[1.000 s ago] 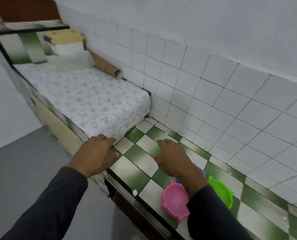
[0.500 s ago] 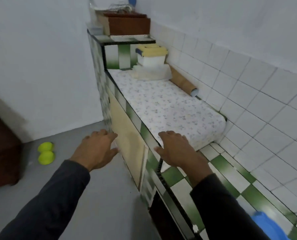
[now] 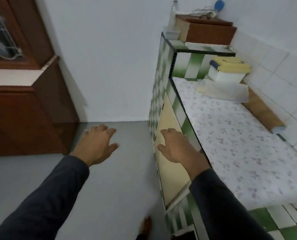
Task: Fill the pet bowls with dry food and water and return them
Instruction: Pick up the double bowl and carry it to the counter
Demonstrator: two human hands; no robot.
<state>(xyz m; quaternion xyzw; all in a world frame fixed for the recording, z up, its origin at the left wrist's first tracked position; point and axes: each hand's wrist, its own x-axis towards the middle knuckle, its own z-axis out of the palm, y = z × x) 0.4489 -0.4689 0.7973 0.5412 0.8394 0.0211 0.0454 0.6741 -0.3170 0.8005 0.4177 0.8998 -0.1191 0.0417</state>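
No pet bowl is in view now. My left hand (image 3: pixel 96 143) hovers palm down over the grey floor (image 3: pixel 109 179), fingers relaxed and holding nothing. My right hand (image 3: pixel 176 148) is also palm down with loose fingers, in front of the cream cupboard door (image 3: pixel 170 170) at the edge of the green and white tiled counter (image 3: pixel 279 220). Both arms wear dark sleeves.
A flowered cloth (image 3: pixel 239 144) covers the counter. At its far end stand a white tub with a yellow lid (image 3: pixel 228 71), a cardboard tube (image 3: pixel 263 113) and a raised shelf with a brown box (image 3: pixel 210 32) and a bottle (image 3: pixel 172 16). A brown wooden cabinet (image 3: pixel 23 110) stands left.
The view has swung left, away from the counter. The pink, green and blue bowls have left the frame, as have the yellow balls on the floor. Both hands stay empty and outstretched.
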